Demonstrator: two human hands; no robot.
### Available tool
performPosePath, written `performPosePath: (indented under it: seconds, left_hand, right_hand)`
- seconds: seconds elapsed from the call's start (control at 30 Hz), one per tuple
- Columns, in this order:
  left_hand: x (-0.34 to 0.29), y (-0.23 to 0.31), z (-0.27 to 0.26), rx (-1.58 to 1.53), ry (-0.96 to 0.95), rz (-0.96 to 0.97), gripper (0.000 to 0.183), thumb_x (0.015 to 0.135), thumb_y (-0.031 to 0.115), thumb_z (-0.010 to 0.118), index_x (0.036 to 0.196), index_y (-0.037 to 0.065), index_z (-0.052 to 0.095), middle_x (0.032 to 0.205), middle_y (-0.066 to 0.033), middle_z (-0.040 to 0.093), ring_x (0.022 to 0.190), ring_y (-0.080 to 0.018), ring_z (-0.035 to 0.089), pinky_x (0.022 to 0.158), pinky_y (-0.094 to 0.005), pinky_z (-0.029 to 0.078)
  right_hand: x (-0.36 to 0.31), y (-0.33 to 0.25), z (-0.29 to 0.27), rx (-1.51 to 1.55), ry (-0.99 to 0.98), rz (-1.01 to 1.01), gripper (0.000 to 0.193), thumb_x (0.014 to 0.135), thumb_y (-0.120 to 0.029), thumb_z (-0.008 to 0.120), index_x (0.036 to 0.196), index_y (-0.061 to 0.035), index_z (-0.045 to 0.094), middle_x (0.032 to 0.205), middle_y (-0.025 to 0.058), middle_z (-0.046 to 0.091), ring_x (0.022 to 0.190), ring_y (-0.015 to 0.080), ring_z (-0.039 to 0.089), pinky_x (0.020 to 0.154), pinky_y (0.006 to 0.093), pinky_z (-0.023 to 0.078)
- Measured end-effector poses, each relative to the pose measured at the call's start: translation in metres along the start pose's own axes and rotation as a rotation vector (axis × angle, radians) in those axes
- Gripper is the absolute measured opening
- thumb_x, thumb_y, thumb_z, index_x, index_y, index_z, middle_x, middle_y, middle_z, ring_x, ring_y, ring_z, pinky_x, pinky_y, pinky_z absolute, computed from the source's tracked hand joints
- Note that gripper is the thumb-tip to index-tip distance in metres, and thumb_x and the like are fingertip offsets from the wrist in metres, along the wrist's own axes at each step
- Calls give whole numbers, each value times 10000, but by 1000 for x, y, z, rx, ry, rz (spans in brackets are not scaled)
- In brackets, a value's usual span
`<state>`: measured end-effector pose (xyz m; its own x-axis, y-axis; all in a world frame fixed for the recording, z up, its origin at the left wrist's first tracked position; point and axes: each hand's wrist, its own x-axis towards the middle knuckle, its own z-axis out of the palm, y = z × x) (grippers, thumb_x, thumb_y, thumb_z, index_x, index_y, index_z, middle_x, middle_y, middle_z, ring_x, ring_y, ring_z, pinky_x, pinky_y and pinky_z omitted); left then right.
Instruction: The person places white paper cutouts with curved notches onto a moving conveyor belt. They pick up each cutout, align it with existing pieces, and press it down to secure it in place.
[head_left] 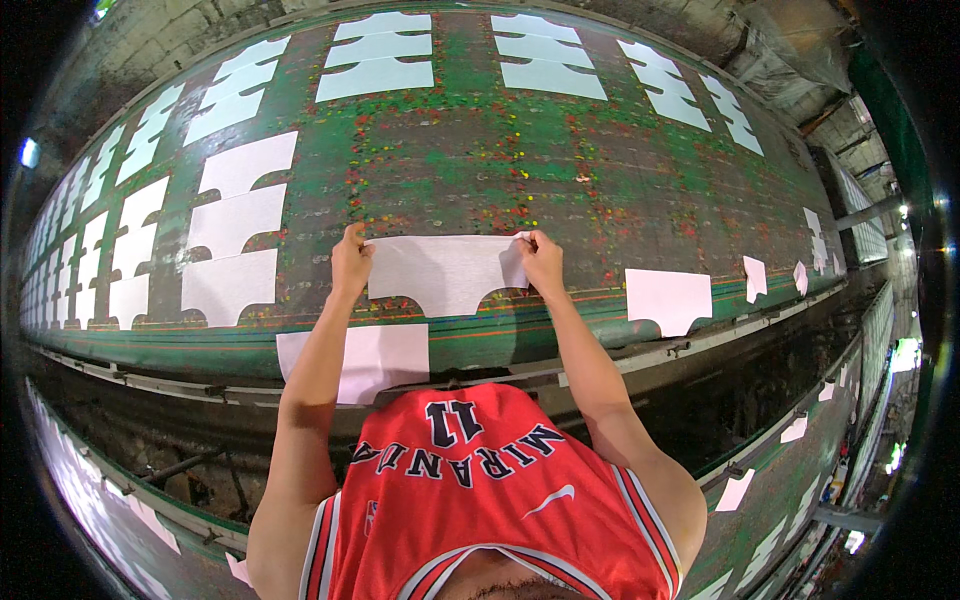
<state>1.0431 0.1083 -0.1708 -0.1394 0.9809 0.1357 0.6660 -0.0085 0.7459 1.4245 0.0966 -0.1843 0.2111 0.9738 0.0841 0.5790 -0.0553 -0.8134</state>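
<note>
Stretched between my two hands is a white cut fabric panel [448, 270], shaped like a brief, with a straight upper edge and curved cut-outs below. My left hand [352, 262] pinches its upper left corner, and my right hand [541, 262] grips the upper right corner. The panel hangs over or rests on the near side of a long paint-stained table [450, 165]; I cannot tell how much of it touches. Just below, another pale fabric piece [385, 358] lies over the table's near edge, partly behind my left forearm.
Columns of white panels [237, 220] lie to the left, with more rows [375, 65] along the far side. Pale pieces [668, 298] sit near the right front edge. A rail [700, 342] borders the table. Behind me, a second table [770, 500] carries similar pieces.
</note>
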Motion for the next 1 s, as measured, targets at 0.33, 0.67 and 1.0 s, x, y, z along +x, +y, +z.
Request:
performPosePath:
  seconds: [0.33, 0.67, 1.0]
  left_hand:
    - [6, 11, 0, 84, -51, -81, 447, 848, 50, 717, 1273, 37, 580, 950, -193, 713, 924, -395, 688, 806, -476, 523]
    - [8, 11, 1, 134, -50, -85, 454, 852, 55, 698, 1286, 51, 567, 952, -180, 709, 934, -398, 679, 802, -501, 520]
    - [-28, 18, 24, 353, -130, 342, 439, 916, 126, 634, 1306, -41, 521, 1395, -252, 494, 1326, -433, 436, 1082, -502, 387]
  right_hand:
    - [5, -1, -2, -25, -8, 10, 213, 898, -212, 684, 966, -11, 671, 798, 195, 702, 733, 354, 697, 674, 431, 513]
    - [6, 0, -1, -60, -26, 18, 237, 900, -249, 698, 940, -20, 658, 777, 186, 694, 717, 356, 685, 661, 459, 499]
    - [9, 0, -1, -89, -61, 24, 264, 909, -284, 699, 948, -25, 669, 786, 186, 697, 718, 367, 681, 664, 463, 500]
